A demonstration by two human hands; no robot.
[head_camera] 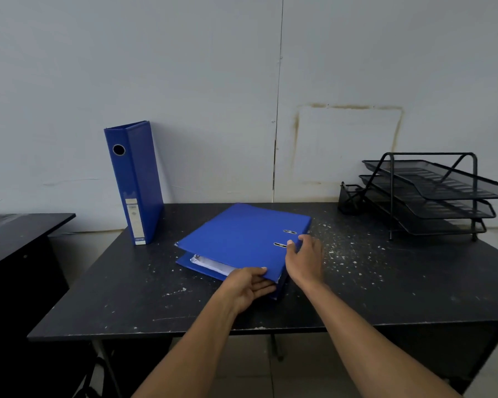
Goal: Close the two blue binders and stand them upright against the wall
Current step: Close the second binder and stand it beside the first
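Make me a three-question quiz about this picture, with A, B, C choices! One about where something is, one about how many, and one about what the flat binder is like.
1. Where is the black wire tray rack?
A. At the desk's far right
B. Under the desk
C. On top of the standing binder

2. How many blue binders are there?
A. One
B. Two
C. Four

3. How is the flat binder now?
A. Standing at the wall
B. Wide open, pages spread
C. Lying down, cover lowered, a gap still showing paper

Answers:
1. A: the tray rack sits at the right rear of the desk.
2. B: the standing binder and the flat binder.
3. C: its cover is down under the left hand and right hand, with white paper visible at the edge.
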